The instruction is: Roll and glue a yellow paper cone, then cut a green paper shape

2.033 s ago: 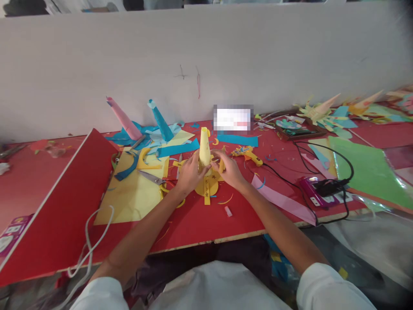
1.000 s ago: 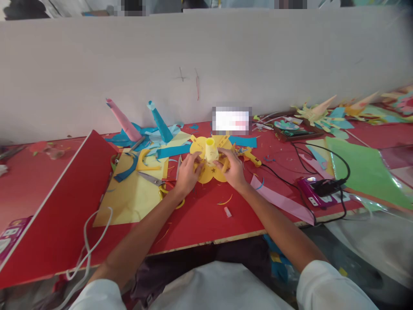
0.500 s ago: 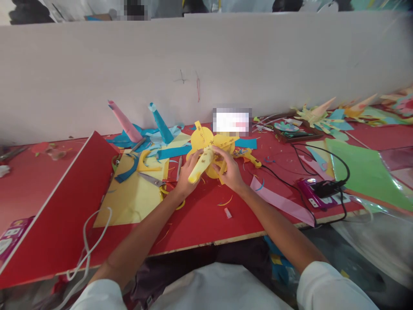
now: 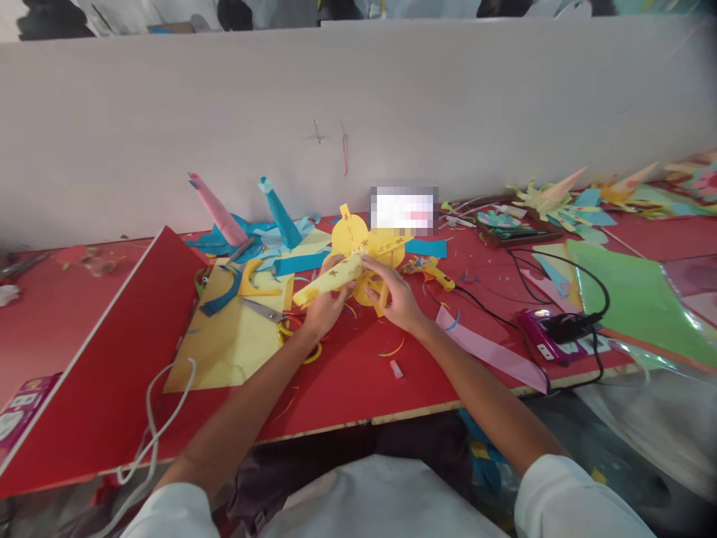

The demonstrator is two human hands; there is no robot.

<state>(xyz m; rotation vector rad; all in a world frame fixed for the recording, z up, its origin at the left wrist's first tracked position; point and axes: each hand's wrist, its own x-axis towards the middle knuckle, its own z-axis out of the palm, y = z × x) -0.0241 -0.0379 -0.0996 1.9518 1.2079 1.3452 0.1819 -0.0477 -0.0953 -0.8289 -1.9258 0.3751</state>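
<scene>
A yellow paper flower (image 4: 350,233) with star marks and rounded petals is held above the red table. From its middle a pale yellow paper tube (image 4: 330,282) points down to the left. My left hand (image 4: 326,305) is closed round the underside of the tube. With bent fingers, my right hand (image 4: 396,297) grips the flower where the tube meets the petals. Just right of the flower lies a yellow glue gun (image 4: 431,272). Scissors (image 4: 269,310) rest on a yellow sheet (image 4: 224,351) to the left.
A red panel (image 4: 117,359) leans at the left beside a white cable (image 4: 154,418). Pink (image 4: 218,213) and blue (image 4: 281,217) paper cones stand behind. A purple box (image 4: 552,340) with black cables, a pink strip (image 4: 493,350) and a green sheet (image 4: 638,299) lie right.
The tube has swung so that its free end points further left. My left hand has turned and shifted slightly with it, while my right hand stays near the flower's middle.
</scene>
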